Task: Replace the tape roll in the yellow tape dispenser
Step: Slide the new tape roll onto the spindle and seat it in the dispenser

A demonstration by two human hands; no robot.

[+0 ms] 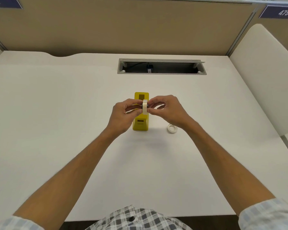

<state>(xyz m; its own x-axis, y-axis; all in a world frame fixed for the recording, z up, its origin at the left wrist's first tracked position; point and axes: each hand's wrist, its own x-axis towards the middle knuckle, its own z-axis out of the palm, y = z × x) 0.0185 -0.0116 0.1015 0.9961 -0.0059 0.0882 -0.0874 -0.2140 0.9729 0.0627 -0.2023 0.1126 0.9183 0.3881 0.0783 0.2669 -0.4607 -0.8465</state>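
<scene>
I see the left hand [121,113] and right hand [166,108] raised together above the yellow tape dispenser [140,123], which stands on the white table [56,113]. The fingers of both hands pinch a tape roll [145,107] held on edge, with a dark hub at its centre. A second, thinner roll [172,128] lies flat just right of the dispenser.

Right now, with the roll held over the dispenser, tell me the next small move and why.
Probably lower the tape roll straight down into the yellow dispenser. Both the left hand and right hand pinch it on edge directly above the dispenser, a dark hub seemingly through its centre, while a thinner ring of tape lies aside on the desk.
</scene>
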